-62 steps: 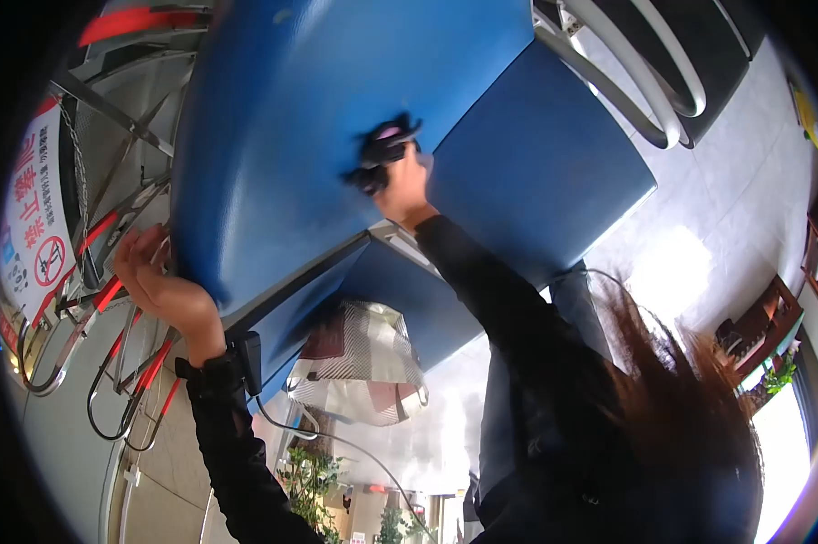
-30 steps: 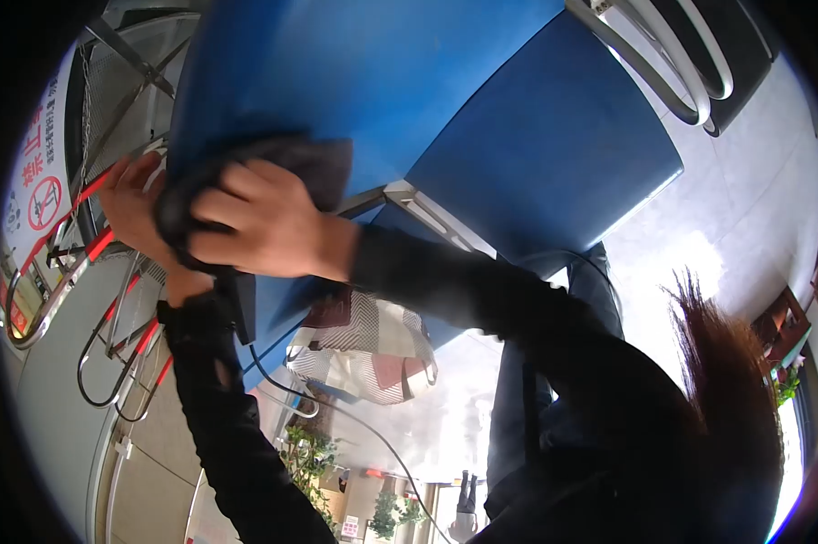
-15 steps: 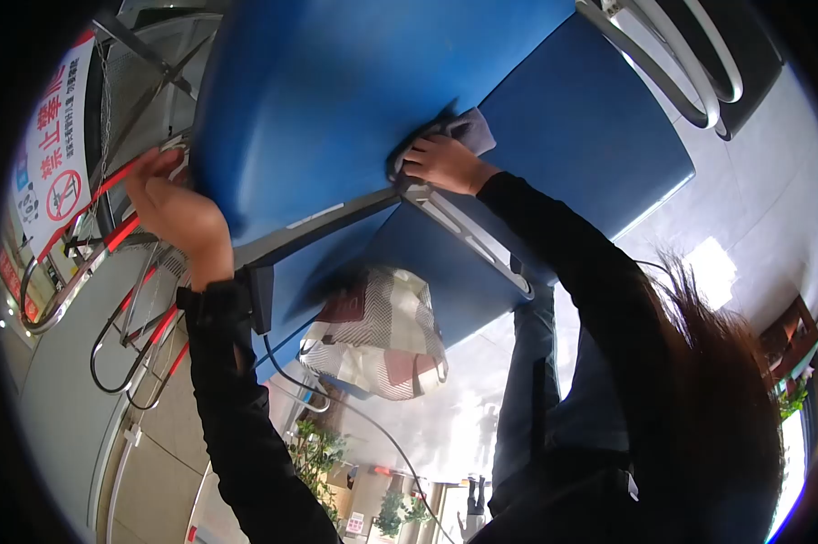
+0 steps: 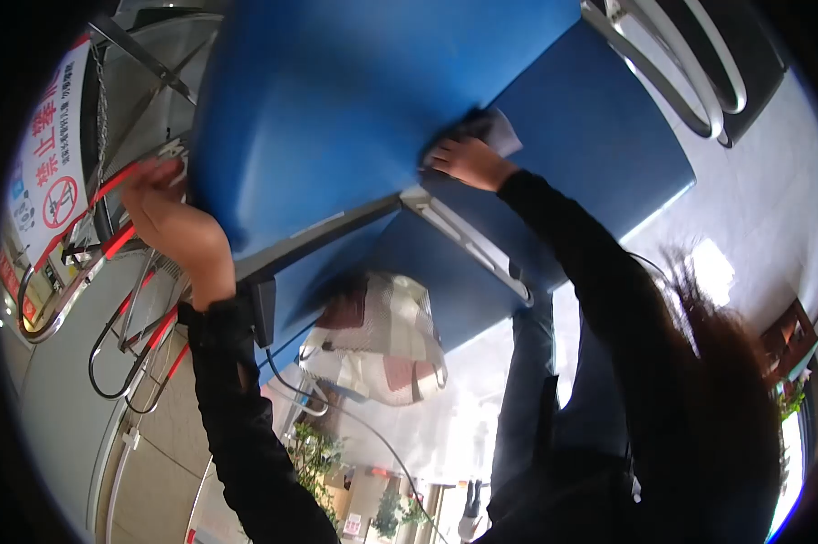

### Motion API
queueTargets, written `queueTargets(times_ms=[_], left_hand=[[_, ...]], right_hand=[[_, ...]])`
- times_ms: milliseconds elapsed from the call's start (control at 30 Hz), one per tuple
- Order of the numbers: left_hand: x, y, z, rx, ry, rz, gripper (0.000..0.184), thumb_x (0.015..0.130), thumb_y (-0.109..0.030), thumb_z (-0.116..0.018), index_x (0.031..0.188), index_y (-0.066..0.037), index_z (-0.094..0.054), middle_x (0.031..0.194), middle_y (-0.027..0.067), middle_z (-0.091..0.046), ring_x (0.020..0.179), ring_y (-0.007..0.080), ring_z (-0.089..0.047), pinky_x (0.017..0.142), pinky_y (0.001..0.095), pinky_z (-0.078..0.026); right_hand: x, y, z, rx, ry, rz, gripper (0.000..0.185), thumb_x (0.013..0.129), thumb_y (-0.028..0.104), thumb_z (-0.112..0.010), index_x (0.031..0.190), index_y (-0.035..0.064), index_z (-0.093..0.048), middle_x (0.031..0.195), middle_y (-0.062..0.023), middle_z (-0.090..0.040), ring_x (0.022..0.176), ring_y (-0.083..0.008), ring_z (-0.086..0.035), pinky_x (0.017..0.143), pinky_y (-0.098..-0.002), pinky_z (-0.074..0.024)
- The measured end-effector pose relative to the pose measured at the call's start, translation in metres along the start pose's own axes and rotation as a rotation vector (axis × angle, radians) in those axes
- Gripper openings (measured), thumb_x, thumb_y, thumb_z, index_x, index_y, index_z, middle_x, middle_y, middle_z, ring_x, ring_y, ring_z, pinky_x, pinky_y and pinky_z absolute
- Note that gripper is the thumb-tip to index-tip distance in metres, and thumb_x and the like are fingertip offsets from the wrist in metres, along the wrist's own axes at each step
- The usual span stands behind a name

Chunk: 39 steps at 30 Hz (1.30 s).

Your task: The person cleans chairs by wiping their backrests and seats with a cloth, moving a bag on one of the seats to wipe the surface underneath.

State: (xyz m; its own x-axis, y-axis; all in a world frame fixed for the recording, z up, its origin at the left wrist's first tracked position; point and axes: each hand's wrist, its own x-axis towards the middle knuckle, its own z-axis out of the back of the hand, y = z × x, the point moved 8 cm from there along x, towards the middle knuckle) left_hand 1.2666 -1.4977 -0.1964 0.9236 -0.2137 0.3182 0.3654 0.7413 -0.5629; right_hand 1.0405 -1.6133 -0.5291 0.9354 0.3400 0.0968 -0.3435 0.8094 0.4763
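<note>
My right hand (image 4: 470, 164) is closed on a grey cloth (image 4: 501, 132) and presses it where the blue chair's large panel (image 4: 336, 100) meets a second blue panel (image 4: 599, 136). Part of the cloth is hidden under the fingers, and a loose corner sticks out past them. My left hand (image 4: 166, 201) is raised beside the large panel's left edge, close to a red-and-metal rail (image 4: 121, 238). Its fingers are loosely bent and apart, with nothing clearly in them; the fingertips are blurred. A grey armrest bar (image 4: 332, 227) runs below the panel.
A checked bag (image 4: 382, 340) hangs below the armrest bar, beside a dark cable (image 4: 372, 431). Curved metal armrests (image 4: 690, 72) stand at upper right. A white sign with red characters (image 4: 53, 154) is at far left. Green plants (image 4: 314, 462) show near the bottom.
My right hand has slid with the cloth a little to the right, away from the armrest's corner. My left hand stays beside the panel, slightly lower in view.
</note>
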Motion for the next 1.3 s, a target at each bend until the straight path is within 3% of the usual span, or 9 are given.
queueTargets(times_ms=[133,400,767,867,1000,1067,1100,1167,1300], left_hand=[[-0.002,0.003,0.000,-0.020,0.004,0.049,0.039,0.088,-0.020,-0.029,0.106,0.003,-0.054,0.094,0.0155,-0.062,0.086,0.0260,-0.063,0.076,0.0352,-0.052],[-0.005,0.002,0.002,-0.053,-0.008,0.087,0.039,0.087,-0.019,-0.029,0.107,0.003,-0.055,0.091,0.0148,-0.063,0.086,0.0241,-0.062,0.079,0.0343,-0.051],[-0.002,0.005,0.000,-0.001,0.011,0.102,0.041,0.089,-0.022,-0.028,0.107,0.002,-0.056,0.090,0.0138,-0.063,0.082,0.0228,-0.061,0.076,0.0327,-0.051],[-0.001,0.006,0.001,0.092,0.047,0.040,0.043,0.090,-0.023,-0.027,0.108,0.003,-0.056,0.089,0.0138,-0.063,0.082,0.0231,-0.062,0.077,0.0334,-0.051],[-0.005,0.007,0.001,0.013,0.025,0.043,0.044,0.091,-0.024,-0.026,0.107,0.003,-0.056,0.089,0.0137,-0.063,0.083,0.0239,-0.062,0.077,0.0341,-0.051],[-0.005,-0.004,0.000,0.066,0.036,0.028,0.044,0.091,-0.024,-0.025,0.107,0.003,-0.056,0.089,0.0137,-0.063,0.082,0.0240,-0.062,0.076,0.0339,-0.051],[-0.003,-0.002,0.002,0.039,0.013,0.053,0.044,0.091,-0.024,-0.026,0.106,0.003,-0.056,0.089,0.0135,-0.062,0.082,0.0241,-0.062,0.076,0.0340,-0.051],[-0.002,0.005,0.002,-0.020,-0.037,0.092,0.043,0.090,-0.025,-0.027,0.106,0.004,-0.056,0.088,0.0132,-0.062,0.081,0.0243,-0.061,0.076,0.0341,-0.051],[-0.006,0.003,0.002,0.004,-0.004,0.111,0.041,0.087,-0.022,-0.029,0.104,0.004,-0.056,0.086,0.0127,-0.061,0.081,0.0240,-0.061,0.076,0.0348,-0.050]], right_hand=[[-0.008,-0.025,-0.015,0.118,0.143,-0.204,0.033,0.069,0.010,-0.067,0.102,0.0118,-0.064,0.103,-0.0034,-0.062,0.101,-0.0225,-0.058,0.079,-0.0347,-0.0515],[0.044,-0.003,0.163,0.231,-0.798,-0.143,0.044,0.053,0.015,-0.076,0.095,0.0187,-0.063,0.094,-0.0018,-0.052,0.089,-0.0241,-0.053,0.065,-0.0360,-0.0491],[-0.026,-0.051,0.003,0.007,0.056,-0.149,0.035,0.071,0.013,-0.072,0.104,0.0133,-0.060,0.109,-0.0045,-0.056,0.106,-0.0235,-0.056,0.081,-0.0354,-0.0525],[-0.029,-0.073,0.044,0.112,-0.269,-0.360,0.036,0.070,0.008,-0.071,0.105,0.0113,-0.060,0.108,-0.0080,-0.056,0.106,-0.0285,-0.055,0.083,-0.0398,-0.0501],[-0.041,-0.127,0.111,0.670,-1.311,-1.045,0.030,0.079,0.005,-0.060,0.107,0.0006,-0.049,0.105,-0.0220,-0.055,0.094,-0.0413,-0.054,0.083,-0.0451,-0.0437],[-0.022,-0.128,0.096,0.795,-1.598,-1.036,0.032,0.082,0.005,-0.054,0.113,-0.0021,-0.047,0.107,-0.0243,-0.052,0.097,-0.0418,-0.052,0.088,-0.0434,-0.0422],[-0.014,-0.101,0.092,0.409,-1.567,-1.136,0.039,0.082,0.003,-0.051,0.119,-0.0057,-0.045,0.110,-0.0260,-0.048,0.103,-0.0427,-0.049,0.095,-0.0424,-0.0383],[0.007,-0.052,0.075,0.912,-1.431,-1.127,0.059,0.080,0.002,-0.052,0.136,-0.0068,-0.035,0.138,-0.0326,-0.037,0.129,-0.0461,-0.036,0.110,-0.0408,-0.0279],[0.028,0.058,0.037,1.031,-1.024,-1.027,0.062,0.073,-0.008,-0.043,0.135,-0.0003,-0.034,0.123,-0.0220,-0.043,0.117,-0.0367,-0.045,0.102,-0.0397,-0.0352]])
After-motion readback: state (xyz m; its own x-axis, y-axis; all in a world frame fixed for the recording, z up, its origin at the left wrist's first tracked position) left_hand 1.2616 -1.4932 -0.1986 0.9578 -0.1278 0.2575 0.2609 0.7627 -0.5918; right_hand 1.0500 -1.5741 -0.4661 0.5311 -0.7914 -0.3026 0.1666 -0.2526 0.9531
